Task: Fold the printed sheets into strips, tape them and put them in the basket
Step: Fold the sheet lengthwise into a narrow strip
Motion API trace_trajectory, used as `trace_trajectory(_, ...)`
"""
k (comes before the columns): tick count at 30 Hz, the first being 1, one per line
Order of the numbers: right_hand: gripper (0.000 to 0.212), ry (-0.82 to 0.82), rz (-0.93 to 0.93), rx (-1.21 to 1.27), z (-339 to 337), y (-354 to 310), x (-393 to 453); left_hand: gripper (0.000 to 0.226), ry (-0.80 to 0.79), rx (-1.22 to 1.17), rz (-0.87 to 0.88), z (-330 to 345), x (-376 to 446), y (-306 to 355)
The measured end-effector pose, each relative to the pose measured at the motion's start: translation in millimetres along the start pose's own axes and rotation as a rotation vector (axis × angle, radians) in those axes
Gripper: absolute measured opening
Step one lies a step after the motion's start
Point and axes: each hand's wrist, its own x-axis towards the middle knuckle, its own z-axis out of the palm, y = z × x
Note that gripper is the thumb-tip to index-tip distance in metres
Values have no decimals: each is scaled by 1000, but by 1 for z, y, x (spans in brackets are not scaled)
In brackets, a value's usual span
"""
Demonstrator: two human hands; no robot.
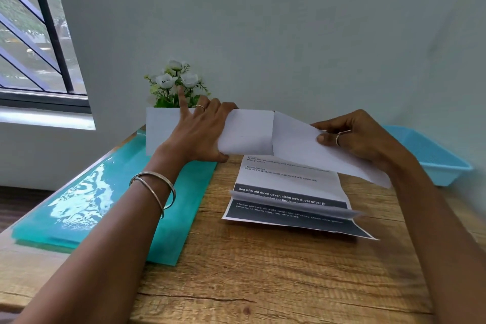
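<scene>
Nearest on the wooden counter [276, 284] lies 1 printed sheet [292, 192], face up, with a loose fold already raised across its dark banner; to its left a glossy teal folder [105, 200] lies flat. Above these, lifted off the counter, is the sheet being folded [249, 134], blank side toward the camera. The left hand [202, 131] has its grip clenched around the middle of that sheet, thumb under the lower edge and fingers over the top, 1 finger sticking up free. The right hand [360, 137] pinches the right flap between thumb and fingers, a vertical crease standing between the 2 hands. To do this step well, I judge the right flap should be brought over so its edges line up with the left portion before the crease is pressed, ideally down on the counter for a sharp, even strip. Farther back, the blue basket [431, 155] waits at the right edge, well apart from the paper; no tape is in view, possibly hidden. A pot of white flowers [176, 81] stands against the wall behind.
</scene>
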Motion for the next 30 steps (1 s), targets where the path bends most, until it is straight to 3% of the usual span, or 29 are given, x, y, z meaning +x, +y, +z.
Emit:
trace_trajectory(5,30,3,-12,-286,0,-2,5,104,2,57,8,2,0,5)
trace_trajectory(9,32,-14,11,-332,-1,-3,6,104,28,77,27,2,1,9)
trace_trajectory(14,37,17,-110,-306,16,-6,8,101,29,21,79,4,4,21)
trace_trajectory(16,48,142,-165,-384,26,-5,12,99,28,-24,57,4,4,25)
trace_trajectory(19,49,606,-158,-620,29,-4,12,104,6,-95,-30,3,3,23)
trace_trajectory(21,43,841,13,-480,25,-6,9,106,-4,-127,-93,5,3,20)
trace_trajectory(22,42,848,117,-287,23,-4,9,106,-11,-145,-118,5,4,20)
trace_trajectory(24,42,687,264,206,26,2,12,107,-34,-180,-140,6,4,21)
trace_trajectory(26,40,545,326,544,34,8,14,106,-46,-184,-127,7,5,24)
trace_trajectory(30,38,507,178,609,49,4,14,105,-50,-181,-97,9,5,28)
